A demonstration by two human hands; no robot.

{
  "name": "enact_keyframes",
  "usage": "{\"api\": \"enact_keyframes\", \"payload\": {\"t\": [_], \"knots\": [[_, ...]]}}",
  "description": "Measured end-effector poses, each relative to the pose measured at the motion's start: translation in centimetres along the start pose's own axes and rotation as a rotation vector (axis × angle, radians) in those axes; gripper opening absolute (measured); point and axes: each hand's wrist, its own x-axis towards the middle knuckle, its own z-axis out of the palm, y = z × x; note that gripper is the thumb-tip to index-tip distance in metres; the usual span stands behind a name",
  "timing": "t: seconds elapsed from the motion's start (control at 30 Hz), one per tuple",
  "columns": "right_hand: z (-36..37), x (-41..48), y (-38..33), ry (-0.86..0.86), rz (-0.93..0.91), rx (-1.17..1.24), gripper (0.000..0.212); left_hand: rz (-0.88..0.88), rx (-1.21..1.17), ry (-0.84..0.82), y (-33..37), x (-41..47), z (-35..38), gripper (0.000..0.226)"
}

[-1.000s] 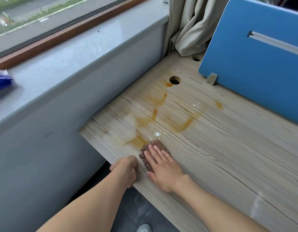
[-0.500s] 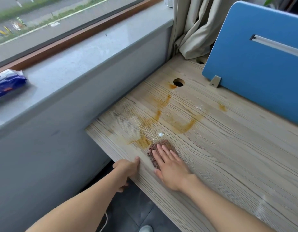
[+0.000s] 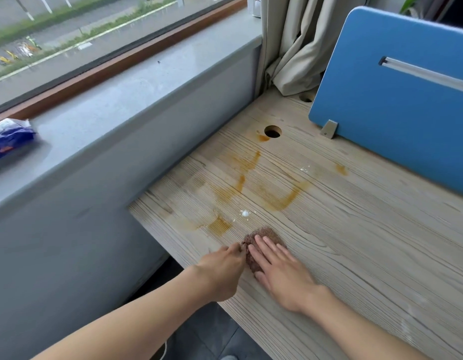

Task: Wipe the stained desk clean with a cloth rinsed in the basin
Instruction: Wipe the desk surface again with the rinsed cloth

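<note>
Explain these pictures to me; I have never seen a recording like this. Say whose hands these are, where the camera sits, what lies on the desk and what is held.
There is no machine here: a person works with two bare hands. Every picture comes from one wide camera worn on the head, looking down along the arms. The wooden desk carries orange-brown stains and a small white blob. The right hand lies flat with its fingers straight, pressing a brown cloth onto the desk on the near side of the stains. The left hand reaches the cloth's left edge; whether it pinches it is not clear. Behind stand a blue divider and a curtain; a blue packet lies on the windowsill. No basin is in view.
</note>
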Motion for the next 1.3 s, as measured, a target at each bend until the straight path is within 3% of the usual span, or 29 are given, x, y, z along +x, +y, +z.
{"api": "enact_keyframes", "payload": {"t": [0.1,0.2,0.37,0.53,1.3], "knots": [[-1.3,1.6,0.8,0.022,0.05,0.047,0.062,0.034,0.078,-0.016,-0.1,0.8,0.0,0.053],[-2.9,3.3,1.2,0.062,0.077,0.087,0.059,0.014,0.09,-0.067,0.8,1.0,-1.6,0.044],[-1.6,0.8,1.7,0.043,0.035,0.026,0.078,0.016,0.169,-0.112,2.5,1.4,-2.6,0.035],[-3.0,2.8,2.5,0.065,0.061,0.03,0.093,0.009,0.186,-0.054,2.4,1.8,-3.0,0.034],[-3.1,3.4,4.1,0.066,0.124,-0.008,0.09,0.067,0.176,-0.146,1.3,2.6,-3.8,0.052]]}}
